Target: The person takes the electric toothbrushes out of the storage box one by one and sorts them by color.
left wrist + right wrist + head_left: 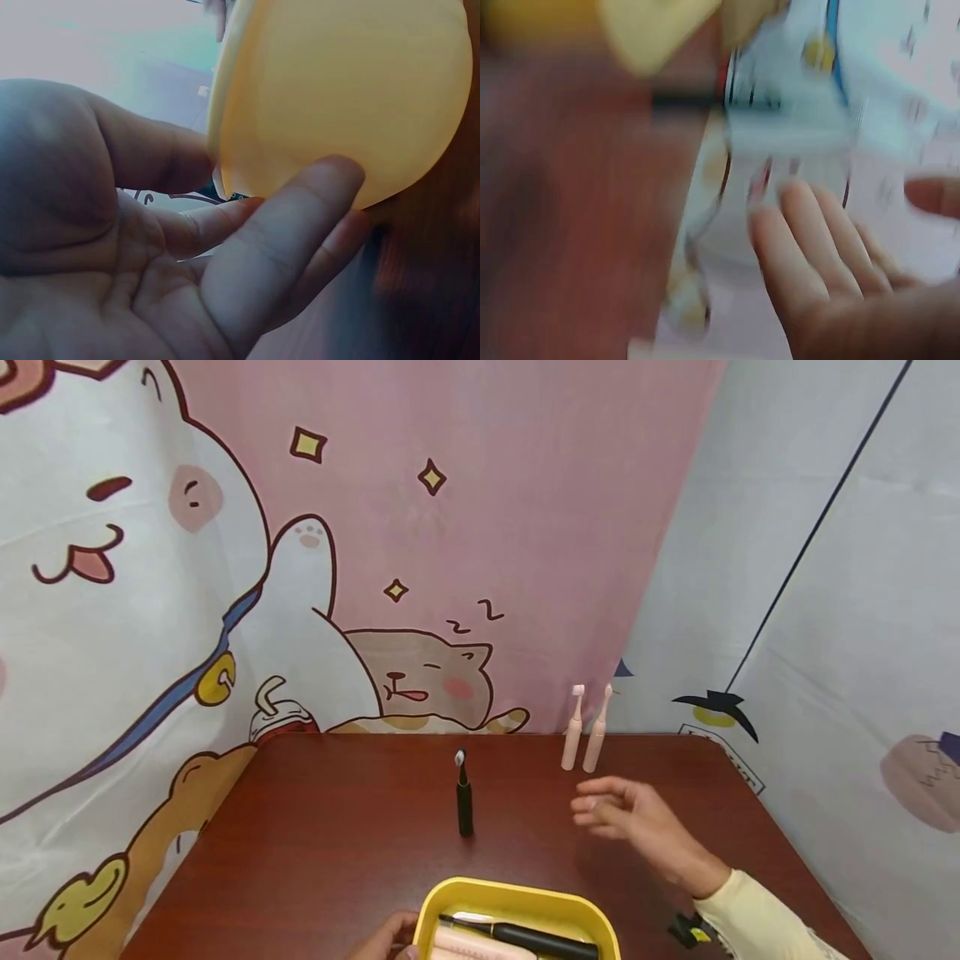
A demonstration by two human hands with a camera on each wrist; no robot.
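Observation:
My left hand [386, 937] grips the left end of a yellow bin [517, 890], thumb by the rim and fingers against the outer wall [352, 90]. Inside the bin lie a black electric toothbrush [543, 938] and pale pink handles [480, 943], partly cut off by the frame. Beyond it a black electric toothbrush [465, 810] stands upright on the table. Two pink electric toothbrushes [572, 739] stand farther back on the right. In front of these, above the tabletop, my right hand [626, 814] holds nothing, its fingers [802, 240] extended and thumb apart.
The dark red-brown table [322, 827] ends at a cartoon-printed curtain [525, 527] behind and at both sides. Near my right forearm is a small black object [682, 931] with a yellow-green patch; its kind is unclear. The right wrist view is blurred.

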